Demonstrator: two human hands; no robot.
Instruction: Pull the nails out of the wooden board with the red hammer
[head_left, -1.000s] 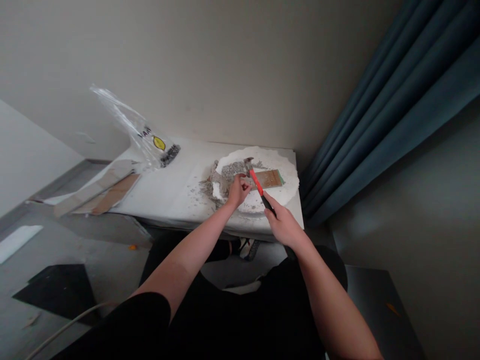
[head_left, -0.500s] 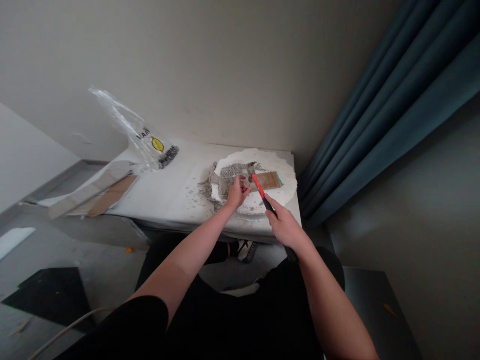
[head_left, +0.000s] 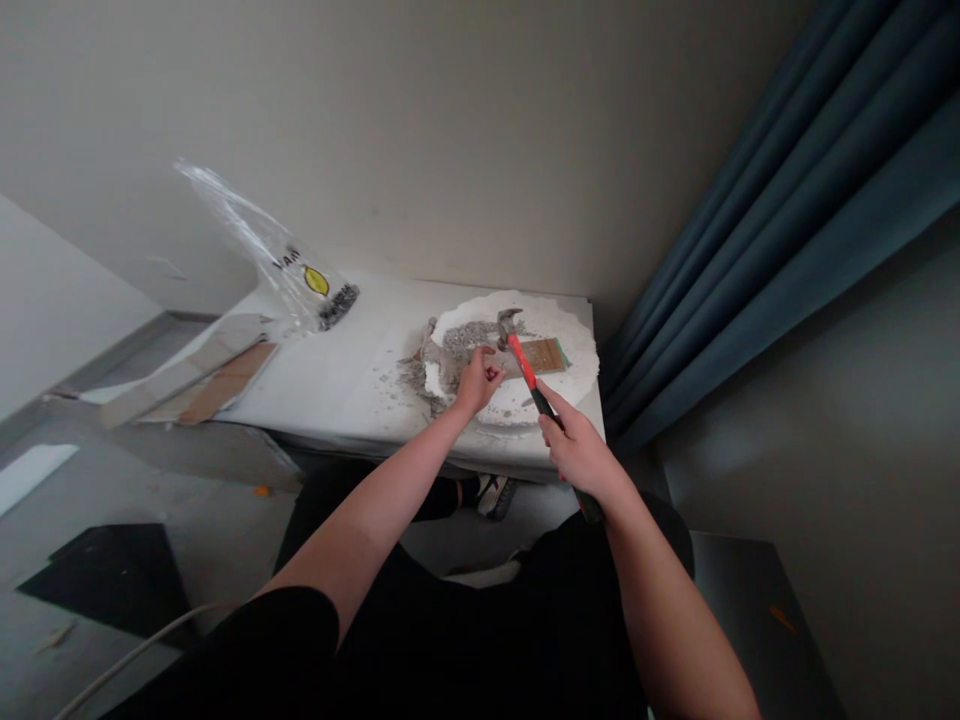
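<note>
My right hand [head_left: 577, 450] is wrapped round the dark grip of a claw hammer [head_left: 523, 362] with a red neck and a metal head. The hammer's head hangs just above a small board [head_left: 546, 356], brown with a green edge. My left hand [head_left: 478, 382] is held in a pinch at the board's left end; what its fingers hold is too small to make out. Under both lies a white, ragged-edged round slab [head_left: 577, 330], strewn with grey crumbs [head_left: 472, 338]. More grey debris [head_left: 412, 375] spills off its left side.
The slab rests on a white-topped bench [head_left: 367, 370] against the wall. A clear plastic bag [head_left: 289, 270] with dark bits in it and cardboard strips [head_left: 225, 380] lie to the left. Blue curtains [head_left: 720, 240] hang at the right. Dark panels [head_left: 112, 580] lie on the floor.
The hammer's head has lifted slightly away from the board, showing more of its claw. My left hand keeps its pinch in nearly the same spot. The whole view has shifted a little.
</note>
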